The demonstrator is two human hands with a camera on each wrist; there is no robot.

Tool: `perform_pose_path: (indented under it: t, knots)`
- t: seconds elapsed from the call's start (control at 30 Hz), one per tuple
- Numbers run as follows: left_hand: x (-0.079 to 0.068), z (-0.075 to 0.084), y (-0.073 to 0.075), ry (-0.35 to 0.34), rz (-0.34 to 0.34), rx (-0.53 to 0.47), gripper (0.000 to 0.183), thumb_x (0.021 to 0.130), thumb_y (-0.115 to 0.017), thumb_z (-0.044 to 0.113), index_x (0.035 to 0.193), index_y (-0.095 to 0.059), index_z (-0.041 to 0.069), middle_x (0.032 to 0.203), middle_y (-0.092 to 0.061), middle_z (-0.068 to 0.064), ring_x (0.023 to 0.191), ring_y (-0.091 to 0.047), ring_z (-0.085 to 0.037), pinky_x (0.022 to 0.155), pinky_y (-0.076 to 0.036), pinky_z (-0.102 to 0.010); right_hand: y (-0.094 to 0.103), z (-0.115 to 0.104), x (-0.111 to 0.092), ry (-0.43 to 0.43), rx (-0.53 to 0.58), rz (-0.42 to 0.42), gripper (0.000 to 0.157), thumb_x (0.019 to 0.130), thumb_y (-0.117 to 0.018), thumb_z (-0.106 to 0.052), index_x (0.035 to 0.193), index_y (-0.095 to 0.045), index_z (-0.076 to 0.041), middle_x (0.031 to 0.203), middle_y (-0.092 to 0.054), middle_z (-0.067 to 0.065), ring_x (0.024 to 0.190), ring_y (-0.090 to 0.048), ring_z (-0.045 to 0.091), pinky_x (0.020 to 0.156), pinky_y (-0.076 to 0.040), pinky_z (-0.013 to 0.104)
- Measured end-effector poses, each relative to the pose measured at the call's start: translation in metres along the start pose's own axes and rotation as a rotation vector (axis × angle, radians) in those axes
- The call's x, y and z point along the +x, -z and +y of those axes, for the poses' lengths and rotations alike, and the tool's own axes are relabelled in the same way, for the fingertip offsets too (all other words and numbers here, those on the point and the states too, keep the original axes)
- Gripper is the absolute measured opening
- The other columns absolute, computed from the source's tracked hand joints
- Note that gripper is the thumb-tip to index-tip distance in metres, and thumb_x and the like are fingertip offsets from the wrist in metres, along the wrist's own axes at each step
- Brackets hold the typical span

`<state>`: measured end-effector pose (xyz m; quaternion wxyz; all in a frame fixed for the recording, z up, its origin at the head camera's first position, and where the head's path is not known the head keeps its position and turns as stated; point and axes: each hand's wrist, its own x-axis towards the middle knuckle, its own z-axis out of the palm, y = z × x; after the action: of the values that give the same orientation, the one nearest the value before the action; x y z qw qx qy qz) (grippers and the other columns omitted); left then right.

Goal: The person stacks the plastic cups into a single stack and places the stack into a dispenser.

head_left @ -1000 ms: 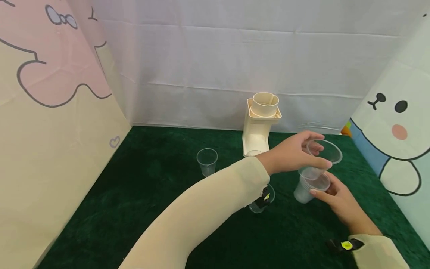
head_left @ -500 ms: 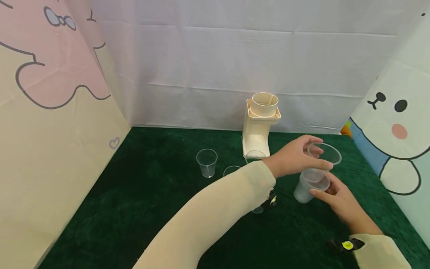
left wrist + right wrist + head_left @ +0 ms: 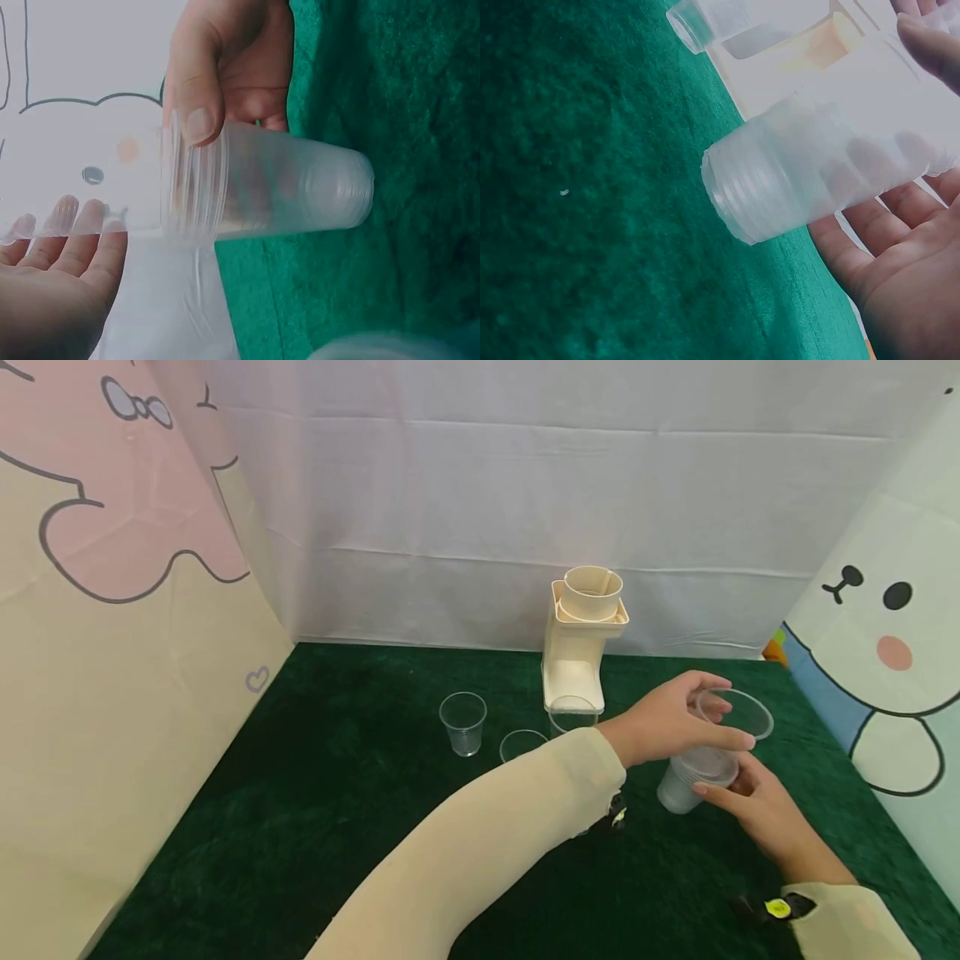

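Observation:
A clear plastic cup is held by its upper part in my left hand, thumb on one side and fingers on the other. Directly below, my right hand grips a stack of nested clear cups near its rims. In the left wrist view the stack tapers over the green cloth, with the right thumb across the rims. The lower end of the left-hand cup meets the mouth of the stack; how deep it sits I cannot tell. The right wrist view shows the stack's base and ridged side.
Three single clear cups, a left one, a middle one and a back one, stand on the green cloth. Behind them is a cream plastic dispenser-like stand. The left sleeve hides part of the cloth.
My left hand has shifted a little right and down with its cup, nearer the stack. The sleeve moved along, uncovering more of the cups behind it. The right hand stays put.

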<state>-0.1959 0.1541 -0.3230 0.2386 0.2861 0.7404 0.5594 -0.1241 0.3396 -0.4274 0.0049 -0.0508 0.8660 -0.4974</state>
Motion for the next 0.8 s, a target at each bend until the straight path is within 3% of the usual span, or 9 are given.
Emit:
perform_pose_path:
  t: [0.1,0.23,0.47,0.67,0.8]
  knots:
    - [0.0,0.001,-0.004,0.01,0.0,0.017,0.058,0.081,-0.074,0.026,0.13,-0.045,0.033,0.114,-0.056,0.02,0.102,-0.052,0.006,0.081,-0.046,-0.019,0.001,-0.001,0.0,-0.013,-0.005,-0.001,0.065,0.094,-0.059,-0.024,0.148,-0.023,-0.018,0.139,-0.037,0.015,0.108,-0.046,-0.001,0.078,-0.047,0.02]
    - [0.0,0.0,-0.009,0.015,0.007,0.043,0.059,0.081,-0.075,0.027,0.131,-0.044,0.034,0.115,-0.055,0.02,0.102,-0.052,0.006,0.081,-0.045,-0.019,0.003,0.0,-0.001,-0.029,-0.02,-0.016,0.065,0.094,-0.058,-0.026,0.147,-0.023,-0.012,0.138,-0.039,0.017,0.103,-0.049,-0.004,0.076,-0.048,0.022]
    - [-0.004,-0.009,-0.01,-0.014,-0.021,0.018,0.058,0.082,-0.073,0.029,0.131,-0.042,0.036,0.117,-0.053,0.021,0.107,-0.049,0.006,0.085,-0.044,-0.019,0.004,-0.002,-0.001,-0.107,-0.053,-0.035,0.067,0.095,-0.054,-0.038,0.146,-0.021,-0.008,0.136,-0.04,0.018,0.111,-0.049,0.027,0.085,-0.046,0.053]
    - [-0.009,-0.014,-0.009,-0.011,-0.016,0.021,0.057,0.084,-0.071,0.031,0.133,-0.042,0.035,0.122,-0.052,0.019,0.111,-0.048,0.003,0.087,-0.044,-0.021,0.002,0.0,-0.002,-0.019,0.011,-0.019,0.056,0.095,-0.057,-0.025,0.142,-0.03,-0.011,0.126,-0.046,0.005,0.1,-0.056,0.005,0.076,-0.051,0.029]
    - [-0.008,-0.016,-0.01,-0.007,0.0,0.059,0.058,0.083,-0.071,0.032,0.134,-0.042,0.034,0.123,-0.052,0.018,0.11,-0.048,0.002,0.086,-0.044,-0.021,0.001,0.001,-0.002,0.043,0.05,-0.006,0.054,0.094,-0.058,-0.017,0.142,-0.033,-0.014,0.123,-0.049,-0.006,0.101,-0.056,0.001,0.076,-0.051,0.023]
